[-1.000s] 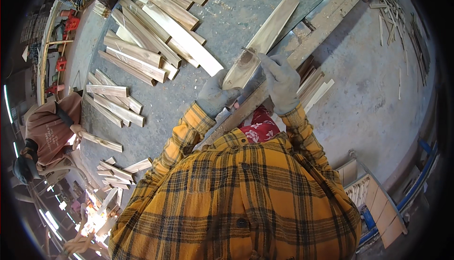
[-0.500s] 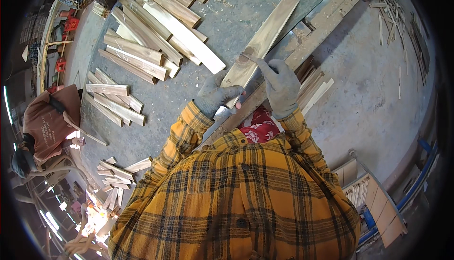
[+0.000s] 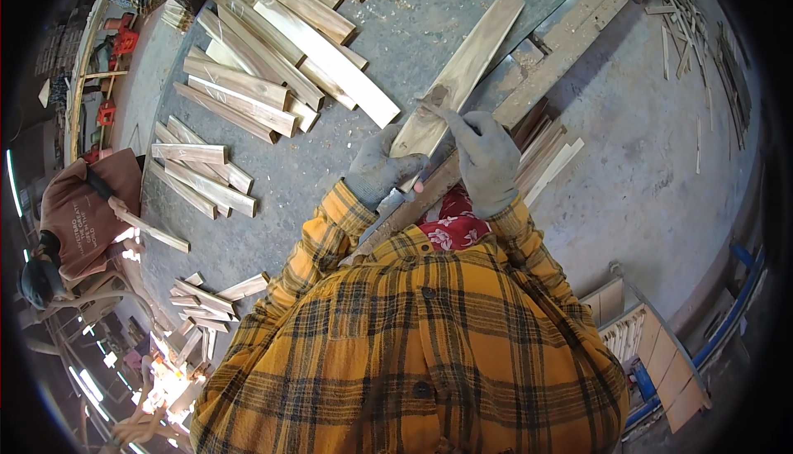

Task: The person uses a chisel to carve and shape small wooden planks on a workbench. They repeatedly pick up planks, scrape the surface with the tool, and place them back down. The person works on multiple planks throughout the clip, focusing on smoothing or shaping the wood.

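Observation:
A flat wooden board point(image 3: 471, 57) with a dark knot lies slantwise, its far end at the top of the worktable. My left hand point(image 3: 376, 165), in a grey glove, is closed round the board's near end, thumb on top. My right hand point(image 3: 486, 156), gloved too, is bent over the board's right edge. From its pinched fingers a slim pointed thing reaches the wood at the knot; whether it is a tool or a fingertip is too small to tell.
Many loose boards point(image 3: 326, 61) lie fanned on the worktable point(image 3: 306, 173) to the left, with shorter pieces point(image 3: 206, 299) nearer me. A person in a brown shirt point(image 3: 87, 214) holds a strip at the left. More strips point(image 3: 545, 165) stand below the table's right edge. A wooden rack point(image 3: 652, 347) is at lower right.
My right hand has shifted slightly down, its fingers more curled, while the slim tip stays near the knot. The person at the left has lowered an arm along the strip.

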### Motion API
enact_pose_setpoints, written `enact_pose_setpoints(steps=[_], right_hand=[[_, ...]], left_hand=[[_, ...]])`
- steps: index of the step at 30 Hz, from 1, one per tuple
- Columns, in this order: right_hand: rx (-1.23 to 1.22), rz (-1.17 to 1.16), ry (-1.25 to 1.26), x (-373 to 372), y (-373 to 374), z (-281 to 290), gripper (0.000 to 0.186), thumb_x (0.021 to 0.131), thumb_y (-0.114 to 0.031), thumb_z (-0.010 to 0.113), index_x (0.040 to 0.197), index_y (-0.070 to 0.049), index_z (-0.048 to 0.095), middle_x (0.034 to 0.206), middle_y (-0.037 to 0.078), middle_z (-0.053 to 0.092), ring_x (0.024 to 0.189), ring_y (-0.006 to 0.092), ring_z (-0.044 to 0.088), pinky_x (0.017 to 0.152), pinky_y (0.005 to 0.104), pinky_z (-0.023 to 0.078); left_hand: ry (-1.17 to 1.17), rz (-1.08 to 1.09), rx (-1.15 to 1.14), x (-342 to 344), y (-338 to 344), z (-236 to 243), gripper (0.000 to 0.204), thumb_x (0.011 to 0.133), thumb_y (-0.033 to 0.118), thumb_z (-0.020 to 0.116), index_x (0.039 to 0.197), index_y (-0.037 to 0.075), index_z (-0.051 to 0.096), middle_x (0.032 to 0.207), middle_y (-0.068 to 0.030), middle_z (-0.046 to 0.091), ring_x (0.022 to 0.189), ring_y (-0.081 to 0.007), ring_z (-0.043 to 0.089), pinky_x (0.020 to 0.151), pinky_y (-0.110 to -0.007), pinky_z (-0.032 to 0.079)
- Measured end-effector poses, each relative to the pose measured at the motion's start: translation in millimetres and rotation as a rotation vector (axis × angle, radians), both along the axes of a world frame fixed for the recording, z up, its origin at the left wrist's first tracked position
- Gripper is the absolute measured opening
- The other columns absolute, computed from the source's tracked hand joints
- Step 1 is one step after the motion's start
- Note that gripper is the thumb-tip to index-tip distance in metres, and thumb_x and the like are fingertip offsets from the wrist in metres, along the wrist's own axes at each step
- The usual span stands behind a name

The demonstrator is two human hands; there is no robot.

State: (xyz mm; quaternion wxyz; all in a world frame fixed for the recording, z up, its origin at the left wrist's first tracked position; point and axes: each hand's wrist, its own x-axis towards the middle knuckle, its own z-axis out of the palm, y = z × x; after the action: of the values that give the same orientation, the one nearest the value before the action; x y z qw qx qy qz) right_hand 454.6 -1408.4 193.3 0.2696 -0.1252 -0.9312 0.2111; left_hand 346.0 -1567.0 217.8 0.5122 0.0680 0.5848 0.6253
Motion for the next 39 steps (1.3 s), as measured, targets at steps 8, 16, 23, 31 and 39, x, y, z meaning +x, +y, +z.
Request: enact_pose_setpoints(steps=[8,16,23,31,39], right_hand=[[-0.089,-0.057,0.02,-4,3,-3,0.034,0.079,-0.001,0.062,0.111,-0.01,0.067,0.087,0.007,0.058,0.075,0.0234,0.059,0.064,0.0334,0.048],[-0.242,0.126,0.025,3,-15,1,0.033,0.08,-0.006,0.062,0.112,-0.015,0.067,0.088,0.006,0.06,0.073,0.0252,0.061,0.063,0.0361,0.05],[-0.309,-0.007,0.149,-1,-11,-8,0.031,0.082,0.0,0.061,0.111,-0.011,0.067,0.086,0.009,0.062,0.072,0.0274,0.062,0.063,0.0337,0.049],[-0.25,-0.038,0.037,6,-20,-9,0.038,0.077,-0.001,0.061,0.113,-0.014,0.066,0.092,0.007,0.061,0.079,0.0255,0.061,0.067,0.035,0.049],[-0.214,0.124,-0.01,6,-39,2,0.034,0.078,-0.004,0.062,0.109,-0.016,0.067,0.091,0.007,0.061,0.075,0.026,0.062,0.064,0.0371,0.05]], left_hand=[[0.003,-0.036,0.01,-5,-6,-2,0.05,0.081,0.0,0.067,0.124,-0.01,0.044,0.095,-0.0147,0.064,0.07,-0.0167,0.066,0.06,-0.025,0.057],[0.032,-0.005,0.058,-2,-16,-3,0.053,0.081,0.0,0.068,0.127,-0.008,0.044,0.098,-0.0142,0.063,0.079,-0.0152,0.065,0.066,-0.023,0.055],[0.194,-0.095,-0.148,-1,-20,0,0.042,0.084,0.006,0.064,0.122,-0.003,0.048,0.09,-0.0141,0.064,0.063,-0.0199,0.064,0.063,-0.029,0.054],[1.232,-0.188,-0.42,-2,-35,-27,0.043,0.082,0.019,0.061,0.123,0.01,0.049,0.089,-0.0217,0.063,0.083,-0.0417,0.061,0.071,-0.048,0.047],[1.232,-0.213,-0.47,-1,-41,-21,0.045,0.082,0.021,0.062,0.123,0.011,0.049,0.081,-0.0221,0.063,0.078,-0.0423,0.061,0.068,-0.049,0.048]])
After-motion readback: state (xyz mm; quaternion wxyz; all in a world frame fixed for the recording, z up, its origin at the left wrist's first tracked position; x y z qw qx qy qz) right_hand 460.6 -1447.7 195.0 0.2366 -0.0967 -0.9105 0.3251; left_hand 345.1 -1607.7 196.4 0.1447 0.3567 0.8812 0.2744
